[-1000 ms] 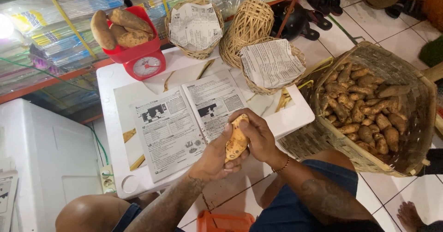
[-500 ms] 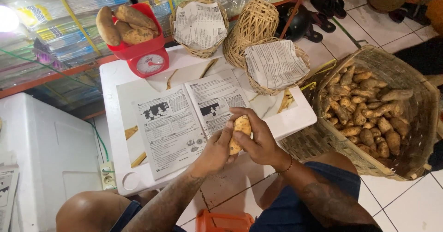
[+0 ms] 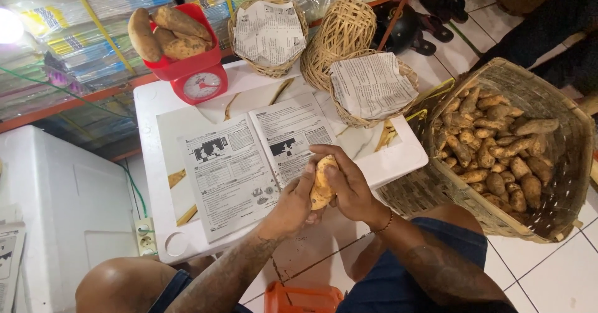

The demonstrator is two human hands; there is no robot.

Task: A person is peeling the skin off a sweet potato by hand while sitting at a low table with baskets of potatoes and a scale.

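Both my hands grip one yellowish sweet potato just past the near edge of a white table. My left hand cups it from below and the left. From the right, my right hand wraps over it, fingers curled on top. An open newspaper lies spread on the table just beyond my hands.
A big woven basket of sweet potatoes stands on the floor at right. A red scale carries several sweet potatoes at the back left. Paper-lined wicker baskets stand behind. A white box is at left, an orange bin below.
The sweet potato has turned in my hands and sits a little higher; my right fingers now lie over its top. The view has shifted slightly.
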